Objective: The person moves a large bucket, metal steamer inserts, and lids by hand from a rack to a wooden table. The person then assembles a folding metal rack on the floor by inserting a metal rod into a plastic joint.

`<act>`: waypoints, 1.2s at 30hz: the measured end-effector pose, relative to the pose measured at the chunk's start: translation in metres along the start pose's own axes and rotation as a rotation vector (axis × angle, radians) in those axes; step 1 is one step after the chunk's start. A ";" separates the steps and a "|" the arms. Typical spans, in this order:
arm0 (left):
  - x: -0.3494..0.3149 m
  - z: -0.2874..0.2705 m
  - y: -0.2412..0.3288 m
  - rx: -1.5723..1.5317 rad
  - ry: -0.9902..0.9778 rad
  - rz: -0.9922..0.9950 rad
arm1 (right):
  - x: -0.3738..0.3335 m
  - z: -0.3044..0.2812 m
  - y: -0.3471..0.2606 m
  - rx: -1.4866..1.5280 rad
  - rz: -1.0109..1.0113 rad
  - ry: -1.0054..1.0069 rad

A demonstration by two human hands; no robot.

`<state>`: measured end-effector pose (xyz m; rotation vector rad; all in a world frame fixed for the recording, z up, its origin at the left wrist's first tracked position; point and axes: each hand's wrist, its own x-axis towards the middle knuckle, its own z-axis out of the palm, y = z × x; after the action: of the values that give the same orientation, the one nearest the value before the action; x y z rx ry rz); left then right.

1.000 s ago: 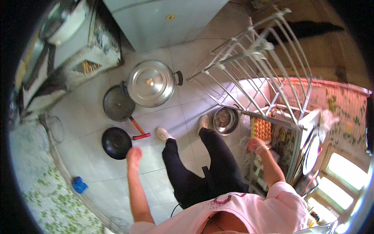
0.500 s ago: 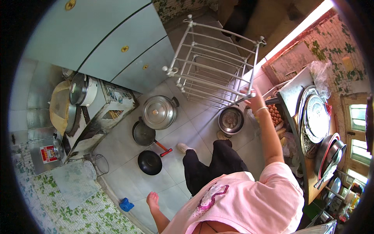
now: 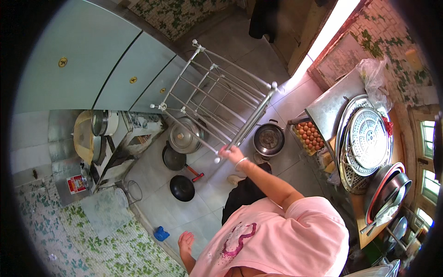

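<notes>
My right hand (image 3: 230, 152) grips the near corner of a white tubular metal rack (image 3: 251, 119), which is tilted over the floor. Below the rack, a lidded silver pot (image 3: 181, 132) is partly covered by its bars. To the right of the rack stands a dark-bottomed steel pan (image 3: 269, 138). Nearer to me lie a grey frying pan (image 3: 174, 159) and a black pan (image 3: 182, 188), their handles close together. Down at my left side hangs my left hand (image 3: 186, 241), empty, its fingers loosely apart.
Pale cabinets (image 3: 115, 69) line the far left, beside a cooker with a white pot (image 3: 107, 123). At right, a table holds perforated steamer trays (image 3: 369, 138) and stacked basins (image 3: 390, 189). Eggs (image 3: 309, 135) sit under its edge. A blue crumpled item (image 3: 161, 233) lies on the floor.
The rack has moved left and nearer to me in my right hand, now overlapping the lidded pot. My view has shifted slightly to the right. The left hand still hangs empty.
</notes>
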<state>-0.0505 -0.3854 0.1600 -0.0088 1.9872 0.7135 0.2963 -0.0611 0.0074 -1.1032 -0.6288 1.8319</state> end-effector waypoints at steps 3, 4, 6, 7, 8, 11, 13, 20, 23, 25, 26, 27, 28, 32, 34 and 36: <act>-0.016 0.004 0.009 0.044 0.059 0.024 | -0.035 0.007 0.034 0.092 0.046 0.059; -0.022 -0.004 0.008 0.029 0.077 0.029 | -0.047 0.017 0.034 0.039 0.082 0.008; -0.027 -0.007 0.007 0.018 0.089 0.026 | -0.070 0.022 0.034 0.062 0.158 -0.054; -0.027 -0.003 0.007 0.022 0.085 0.017 | -0.076 0.021 0.034 0.091 0.175 -0.089; -0.027 0.001 0.004 0.025 0.080 0.007 | -0.078 0.016 0.033 0.065 0.197 -0.112; -0.034 0.029 0.003 0.054 0.042 -0.007 | -0.081 -0.002 0.027 0.071 0.235 -0.163; -0.037 0.041 0.003 0.046 0.046 -0.005 | -0.083 -0.022 0.027 0.188 0.220 -0.189; -0.041 0.074 -0.009 0.030 -0.031 0.028 | -0.113 -0.044 -0.001 0.054 0.349 -0.134; -0.042 0.084 -0.024 0.017 -0.104 0.046 | -0.124 -0.053 0.009 -0.017 0.374 -0.196; -0.045 0.085 -0.035 0.002 -0.121 0.055 | -0.131 -0.056 0.015 -0.066 0.403 -0.212; -0.047 0.085 -0.041 -0.005 -0.132 0.059 | -0.137 -0.058 0.018 -0.091 0.415 -0.217; -0.048 0.080 -0.049 -0.011 -0.123 0.059 | -0.140 -0.056 0.016 -0.130 0.431 -0.231; -0.049 0.076 -0.057 -0.018 -0.115 0.059 | -0.145 -0.054 0.013 -0.170 0.447 -0.244; -0.044 0.067 -0.097 -0.062 -0.125 0.058 | -0.162 -0.057 0.013 -0.330 0.455 -0.269; -0.032 0.062 -0.126 -0.055 -0.126 -0.007 | -0.171 -0.064 0.024 -0.341 0.435 -0.288; -0.023 0.048 -0.154 -0.077 -0.071 -0.036 | -0.183 -0.064 0.032 -0.332 0.408 -0.382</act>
<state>0.0458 -0.4958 0.0887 -0.0644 1.8867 0.7563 0.3785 -0.2381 0.0312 -1.1645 -1.0166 2.3830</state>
